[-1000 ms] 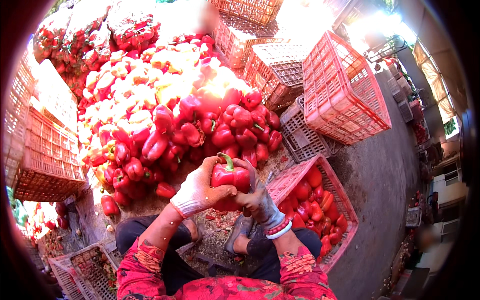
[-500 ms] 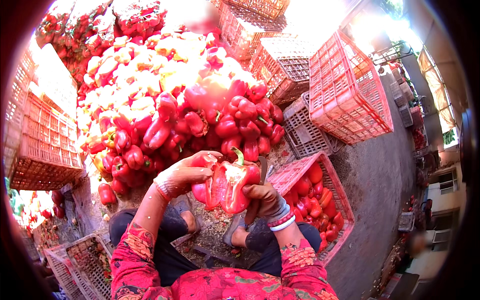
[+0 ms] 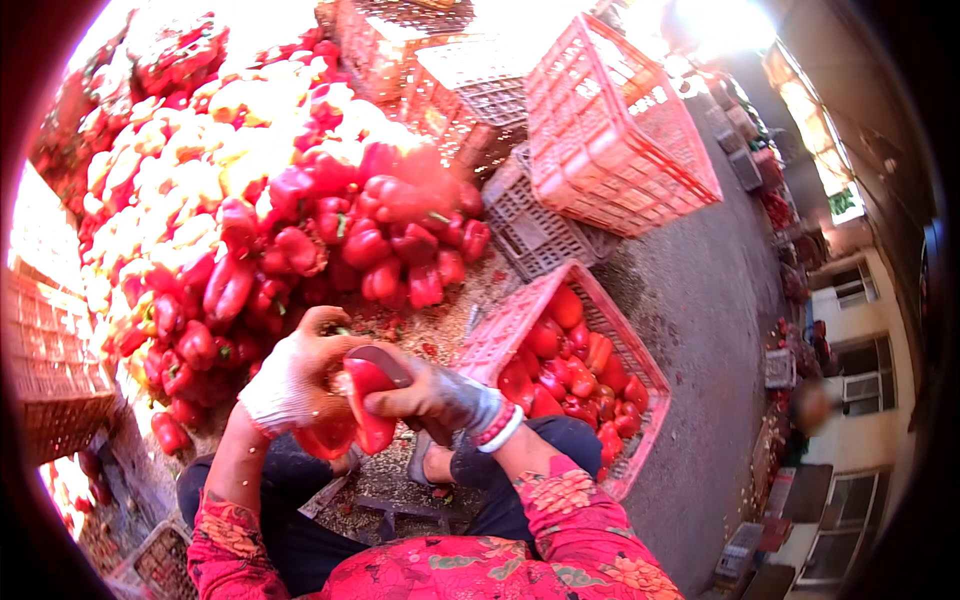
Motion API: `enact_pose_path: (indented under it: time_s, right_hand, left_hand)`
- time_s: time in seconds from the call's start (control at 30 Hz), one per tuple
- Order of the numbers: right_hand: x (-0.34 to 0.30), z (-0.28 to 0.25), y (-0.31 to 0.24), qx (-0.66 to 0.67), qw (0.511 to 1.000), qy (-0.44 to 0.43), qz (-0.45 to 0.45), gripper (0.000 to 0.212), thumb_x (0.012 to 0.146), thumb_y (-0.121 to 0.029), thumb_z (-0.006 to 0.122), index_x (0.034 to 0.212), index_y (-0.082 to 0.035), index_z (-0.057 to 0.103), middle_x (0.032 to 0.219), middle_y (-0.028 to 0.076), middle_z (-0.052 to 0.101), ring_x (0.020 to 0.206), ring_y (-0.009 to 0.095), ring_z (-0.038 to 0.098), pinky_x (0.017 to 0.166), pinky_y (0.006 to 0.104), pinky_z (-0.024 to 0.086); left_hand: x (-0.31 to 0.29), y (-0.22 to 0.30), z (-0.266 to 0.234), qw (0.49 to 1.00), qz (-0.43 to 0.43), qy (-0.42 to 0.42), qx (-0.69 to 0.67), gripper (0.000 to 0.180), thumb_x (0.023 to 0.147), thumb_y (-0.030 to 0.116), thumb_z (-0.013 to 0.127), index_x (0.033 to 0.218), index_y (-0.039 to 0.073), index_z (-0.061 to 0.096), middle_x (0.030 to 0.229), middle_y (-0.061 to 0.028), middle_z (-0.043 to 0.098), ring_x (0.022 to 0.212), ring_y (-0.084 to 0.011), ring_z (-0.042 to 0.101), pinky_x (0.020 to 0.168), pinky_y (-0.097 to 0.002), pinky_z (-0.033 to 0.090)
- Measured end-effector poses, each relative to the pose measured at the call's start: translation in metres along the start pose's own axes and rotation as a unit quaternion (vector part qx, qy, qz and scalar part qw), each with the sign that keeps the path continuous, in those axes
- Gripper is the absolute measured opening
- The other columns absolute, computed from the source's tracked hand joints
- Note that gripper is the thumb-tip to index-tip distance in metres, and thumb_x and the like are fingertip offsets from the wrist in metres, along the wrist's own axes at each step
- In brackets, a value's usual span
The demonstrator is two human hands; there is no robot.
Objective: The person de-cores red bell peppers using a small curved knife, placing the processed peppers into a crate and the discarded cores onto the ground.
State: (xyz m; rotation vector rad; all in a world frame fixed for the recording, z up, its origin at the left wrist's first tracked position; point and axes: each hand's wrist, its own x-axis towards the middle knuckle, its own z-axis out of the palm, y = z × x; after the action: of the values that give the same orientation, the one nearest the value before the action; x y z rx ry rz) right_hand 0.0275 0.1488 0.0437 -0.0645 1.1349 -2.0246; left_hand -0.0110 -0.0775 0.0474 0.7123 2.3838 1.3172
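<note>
My left hand (image 3: 295, 380), in a pale glove with orange fingers, is closed round a red bell pepper (image 3: 372, 418) that is cut open. A green stem shows near its fingertips. My right hand (image 3: 432, 392), in a stained grey glove, grips a knife whose broad blade (image 3: 380, 362) lies against the top of the pepper. The right thumb presses the pepper's side. The handle is hidden in the palm. Beyond the hands rises a large heap of whole red peppers (image 3: 230, 285). On the right, a pink crate (image 3: 640, 365) holds several red peppers.
An upright reddish crate (image 3: 625, 150) and a grey crate (image 3: 540, 225) stand beyond the pepper crate. More crates (image 3: 55, 350) are stacked at the left. Seeds and scraps litter the ground around my feet. A grey paved strip (image 3: 690, 330) runs along the right, beside a building.
The view has swung to the right, shifting the scene leftward. My hands have drawn closer together, and the knife blade has come over the pepper, which is turned differently.
</note>
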Motion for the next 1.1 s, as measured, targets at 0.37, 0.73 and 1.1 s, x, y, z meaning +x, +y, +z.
enact_pose_path:
  time_s: [0.37, 0.73, 1.1]
  right_hand:
    - [-0.027, -0.001, 0.009, -0.245, 0.949, 0.192, -0.045, 0.092, 0.077, -0.027, 0.088, 0.151, -0.001, 0.04, 0.134, 0.019, 0.063, 0.123, 0.027, 0.061, 0.104, 0.0372, 0.049]
    - [-0.062, -0.013, 0.007, -0.021, 0.976, 0.159, -0.146, 0.069, 0.089, -0.014, 0.074, 0.151, -0.006, 0.047, 0.13, 0.006, 0.062, 0.114, 0.013, 0.06, 0.1, 0.0289, 0.048]
    - [-0.129, -0.012, -0.034, -0.26, 0.875, 0.343, -0.223, 0.059, 0.093, -0.019, 0.073, 0.147, -0.004, 0.054, 0.123, 0.003, 0.068, 0.106, 0.01, 0.063, 0.093, 0.0274, 0.051]
  left_hand:
    - [0.015, 0.035, 0.033, 0.985, 0.071, 0.058, 0.149, 0.061, 0.057, 0.025, 0.093, 0.109, 0.004, 0.071, 0.127, -0.0184, 0.065, 0.1, -0.0392, 0.071, 0.085, -0.0417, 0.059]
    - [0.033, 0.066, 0.058, 0.993, 0.056, 0.096, 0.03, 0.033, 0.075, 0.006, 0.073, 0.106, 0.001, 0.065, 0.102, -0.0156, 0.066, 0.086, -0.0311, 0.069, 0.08, -0.037, 0.056]
    - [0.069, 0.093, 0.093, 0.979, 0.152, 0.12, 0.063, 0.027, 0.086, 0.01, 0.075, 0.112, 0.009, 0.068, 0.11, -0.01, 0.068, 0.098, -0.0259, 0.069, 0.083, -0.0384, 0.057]
